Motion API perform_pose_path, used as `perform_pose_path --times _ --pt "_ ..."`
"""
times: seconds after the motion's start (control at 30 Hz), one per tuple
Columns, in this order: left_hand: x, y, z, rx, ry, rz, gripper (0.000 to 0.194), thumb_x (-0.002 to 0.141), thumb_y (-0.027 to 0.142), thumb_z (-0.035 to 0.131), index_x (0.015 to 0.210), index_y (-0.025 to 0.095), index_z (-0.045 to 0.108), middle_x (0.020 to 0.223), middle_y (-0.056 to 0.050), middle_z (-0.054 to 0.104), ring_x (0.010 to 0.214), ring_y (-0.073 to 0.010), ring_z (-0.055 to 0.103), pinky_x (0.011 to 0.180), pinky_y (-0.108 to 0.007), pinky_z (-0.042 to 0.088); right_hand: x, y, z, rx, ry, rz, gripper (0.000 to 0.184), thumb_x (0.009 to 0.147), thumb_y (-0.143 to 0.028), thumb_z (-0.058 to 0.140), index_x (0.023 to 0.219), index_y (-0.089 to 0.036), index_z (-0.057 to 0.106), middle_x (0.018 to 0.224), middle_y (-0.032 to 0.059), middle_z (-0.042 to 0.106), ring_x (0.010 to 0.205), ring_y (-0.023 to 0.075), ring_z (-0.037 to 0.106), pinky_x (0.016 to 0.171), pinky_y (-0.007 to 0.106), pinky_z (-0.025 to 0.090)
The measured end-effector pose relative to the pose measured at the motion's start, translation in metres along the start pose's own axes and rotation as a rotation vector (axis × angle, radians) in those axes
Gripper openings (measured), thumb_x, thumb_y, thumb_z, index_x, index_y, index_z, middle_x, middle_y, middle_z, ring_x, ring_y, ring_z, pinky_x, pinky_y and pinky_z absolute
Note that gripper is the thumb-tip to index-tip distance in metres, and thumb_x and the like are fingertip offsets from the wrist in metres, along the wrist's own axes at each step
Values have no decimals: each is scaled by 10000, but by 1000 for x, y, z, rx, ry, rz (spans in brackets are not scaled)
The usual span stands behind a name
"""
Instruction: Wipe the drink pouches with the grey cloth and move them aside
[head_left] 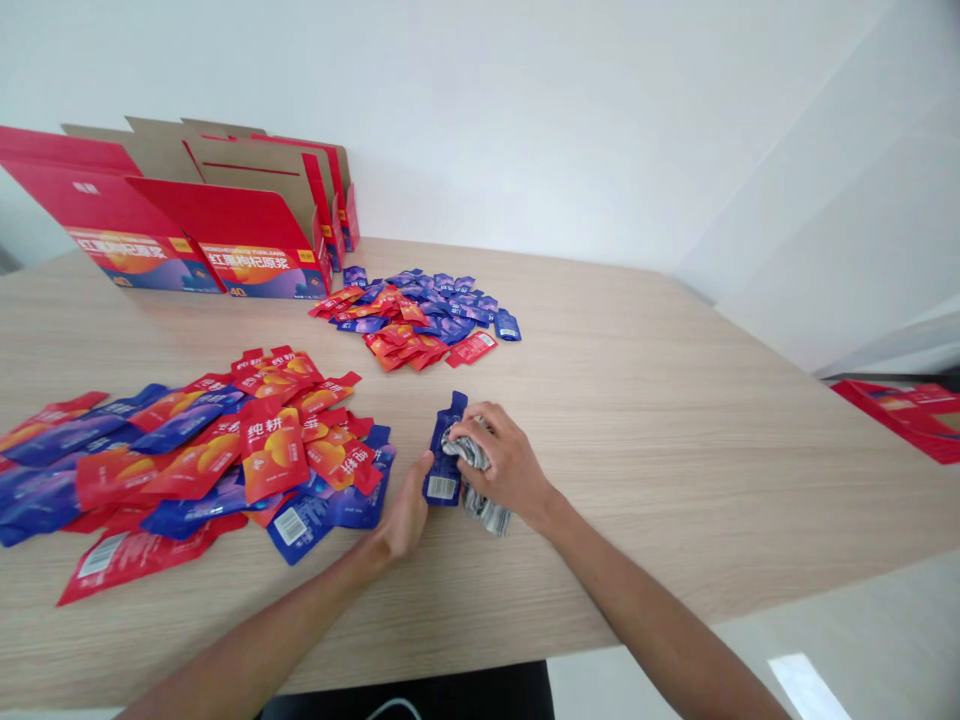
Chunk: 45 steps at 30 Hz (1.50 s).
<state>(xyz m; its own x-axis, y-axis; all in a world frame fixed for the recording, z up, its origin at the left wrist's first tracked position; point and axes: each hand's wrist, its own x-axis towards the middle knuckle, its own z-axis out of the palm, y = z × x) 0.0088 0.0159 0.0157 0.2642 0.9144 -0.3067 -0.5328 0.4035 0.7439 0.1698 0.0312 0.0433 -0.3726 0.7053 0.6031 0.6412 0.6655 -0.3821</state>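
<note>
A blue sachet (444, 452) lies on the wooden table (675, 430) in front of me, barcode side up. My left hand (405, 515) pinches its lower left edge with thumb and fingers. My right hand (504, 462) is closed on a crumpled grey-and-white cloth (480, 500) and presses it against the sachet's right side. A large heap of red and blue sachets (202, 455) spreads just to the left of my left hand.
A smaller pile of red and blue sachets (416, 315) sits farther back at the centre. Flat red cartons (225, 235) stand against the wall at the back left. More red packaging (907, 410) lies off the table's right edge.
</note>
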Motion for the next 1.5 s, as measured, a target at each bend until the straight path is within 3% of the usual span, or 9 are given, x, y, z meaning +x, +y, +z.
perform_pose_path --times 0.2,0.37,0.53,0.63,0.83,0.93,1.07,1.33,1.5 --pt "-4 7 1 60 -119 -113 346 736 481 712 848 155 731 919 -92 776 1141 -343 654 1013 -434 496 2 8 -4 -45 76 127 257 807 -92 584 1021 -227 629 1093 82 563 992 256 570 901 403 495" --pt "7 4 -3 -31 37 -98 226 791 401 644 708 190 642 751 -41 713 886 -251 674 828 -351 541 2 3 -6 26 -149 -102 200 819 -158 653 1001 -239 636 1077 73 591 980 248 577 876 386 513" --pt "14 -2 -8 -37 102 -33 223 813 374 623 673 206 578 621 23 592 618 -156 552 646 -279 498 2 -4 -8 47 -308 -299 188 811 -209 733 977 -231 646 1078 63 628 933 225 588 854 364 516" --pt "16 -6 -9 4 58 -13 222 824 382 602 684 211 591 644 10 617 673 -172 584 676 -283 503 2 -4 -7 3 -247 -264 175 812 -208 729 965 -233 648 1063 63 624 927 229 583 838 363 512" --pt "6 -2 -7 153 -120 -84 329 826 478 598 752 165 666 752 -77 713 908 -284 676 791 -359 523 3 3 -5 -80 55 76 224 818 -113 635 1007 -232 647 1092 81 580 980 257 577 881 401 502" --pt "0 2 -5 245 -184 -103 392 821 533 596 766 154 678 780 -102 729 961 -309 678 821 -375 519 3 5 -6 -80 105 151 251 819 -89 606 1021 -236 641 1092 78 570 974 258 576 885 407 503" --pt "0 4 0 183 -145 -97 351 818 493 604 752 155 673 768 -94 717 925 -302 678 834 -385 527 2 4 -7 -50 45 94 243 816 -98 594 1019 -224 635 1096 87 572 984 263 574 886 413 503" --pt "1 8 -7 114 -11 58 55 737 162 687 733 215 674 756 -7 681 950 -244 618 903 -309 493 0 -11 -5 77 -248 -258 165 821 -218 675 982 -243 649 1080 67 609 935 236 575 845 378 512" --pt "2 6 -13 231 -98 94 49 773 193 685 730 205 707 804 -29 708 1013 -264 598 979 -323 453 0 -10 -4 58 -138 -203 115 833 -220 654 947 -238 651 1043 67 609 910 234 577 830 378 506"
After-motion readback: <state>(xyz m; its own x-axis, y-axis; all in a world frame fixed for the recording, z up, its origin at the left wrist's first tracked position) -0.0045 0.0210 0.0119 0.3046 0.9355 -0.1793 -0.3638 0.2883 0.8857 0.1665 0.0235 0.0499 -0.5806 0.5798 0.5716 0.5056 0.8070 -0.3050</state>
